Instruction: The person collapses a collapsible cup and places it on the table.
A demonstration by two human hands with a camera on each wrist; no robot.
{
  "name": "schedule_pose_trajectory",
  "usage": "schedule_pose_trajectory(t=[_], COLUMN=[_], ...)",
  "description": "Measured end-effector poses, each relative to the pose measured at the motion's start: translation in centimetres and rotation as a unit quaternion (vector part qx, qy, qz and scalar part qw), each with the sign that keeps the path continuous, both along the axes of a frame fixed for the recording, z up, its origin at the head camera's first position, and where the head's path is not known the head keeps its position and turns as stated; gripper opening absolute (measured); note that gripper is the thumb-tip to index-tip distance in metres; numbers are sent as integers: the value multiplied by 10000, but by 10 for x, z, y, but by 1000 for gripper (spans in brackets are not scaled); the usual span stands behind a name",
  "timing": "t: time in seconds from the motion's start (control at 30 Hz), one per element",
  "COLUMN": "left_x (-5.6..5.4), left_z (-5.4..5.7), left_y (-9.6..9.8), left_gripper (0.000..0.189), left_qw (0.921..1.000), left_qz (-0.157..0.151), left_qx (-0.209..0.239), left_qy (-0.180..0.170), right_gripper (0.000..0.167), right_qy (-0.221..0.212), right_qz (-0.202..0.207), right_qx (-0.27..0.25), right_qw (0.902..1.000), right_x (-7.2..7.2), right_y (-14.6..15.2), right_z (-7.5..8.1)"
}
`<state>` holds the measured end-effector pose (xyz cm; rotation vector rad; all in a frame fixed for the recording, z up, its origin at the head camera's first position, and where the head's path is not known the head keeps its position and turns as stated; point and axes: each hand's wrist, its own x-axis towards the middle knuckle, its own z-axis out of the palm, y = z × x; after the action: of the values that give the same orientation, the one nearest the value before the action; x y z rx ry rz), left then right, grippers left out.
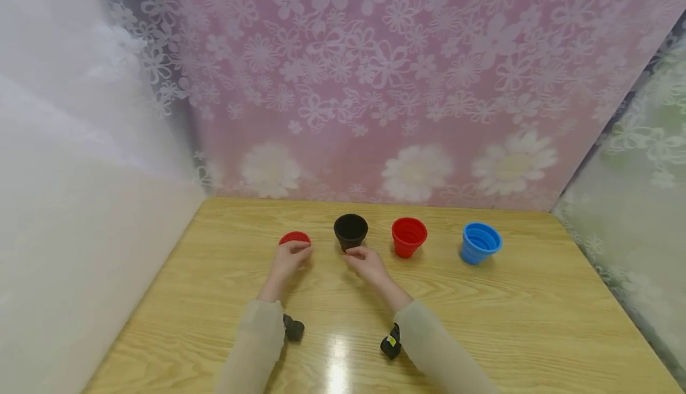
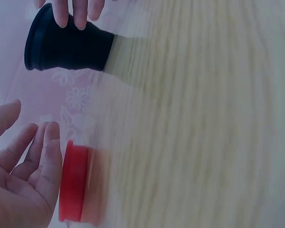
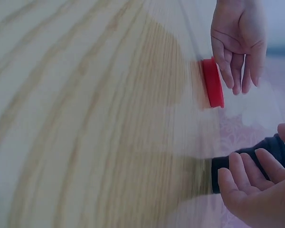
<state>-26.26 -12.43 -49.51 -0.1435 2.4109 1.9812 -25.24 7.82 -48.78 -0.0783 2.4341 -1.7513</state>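
Note:
A low, flattened red collapsible cup (image 1: 295,237) lies on the table at the left. My left hand (image 1: 289,261) is right beside it, fingers loosely bent, gripping nothing; in the left wrist view the fingers (image 2: 47,161) are next to the red cup (image 2: 73,185). To its right stands a tall black collapsible cup (image 1: 351,229), upright and extended. Close to the near side of that cup is my right hand (image 1: 370,266). In the right wrist view its relaxed fingers (image 3: 247,175) overlap the black cup (image 3: 221,166); whether they touch it I cannot tell.
Further right stand an extended red cup (image 1: 409,236) and an extended blue cup (image 1: 480,242), both upright. The wooden table (image 1: 343,305) ends at a pink flowered curtain (image 1: 343,114) at the back. Pale sheets hang on both sides.

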Motion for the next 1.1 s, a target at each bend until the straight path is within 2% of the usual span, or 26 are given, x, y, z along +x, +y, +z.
schedule_pose_trajectory(t=[0.03,0.17,0.2,0.27,0.47,0.67,0.83,1.1], left_x=[3,1,0,-6,-7,-10,-15,-23], left_z=[6,6,6,-4,-4,-5,-4,-5], left_y=[3,10,12,14,23,31,37,43], left_gripper=[29,29,29,29,30,31,34,59], left_qw=[10000,9997,9997,9997,9993,9989,9976,9954], left_qz=[-55,-166,-181,-193,-358,-472,-654,-849], left_qx=[43,93,71,84,31,14,21,-46], left_qy=[41,143,146,148,-35,46,203,434], right_gripper=[29,31,31,31,30,30,38,60], right_qy=[-31,-211,-218,-233,-223,-287,-209,-47], right_qz=[-31,-143,-170,-229,-353,-549,-494,-118], right_qx=[-24,-168,-201,-319,-712,-637,-636,-613], right_qw=[10000,9995,9994,9990,9966,9960,9965,9980], right_x=[0,0,0,-1,-1,-4,-12,-23], right_y=[2,10,12,15,23,29,36,37], right_z=[0,-2,-2,-3,-3,1,1,-1])
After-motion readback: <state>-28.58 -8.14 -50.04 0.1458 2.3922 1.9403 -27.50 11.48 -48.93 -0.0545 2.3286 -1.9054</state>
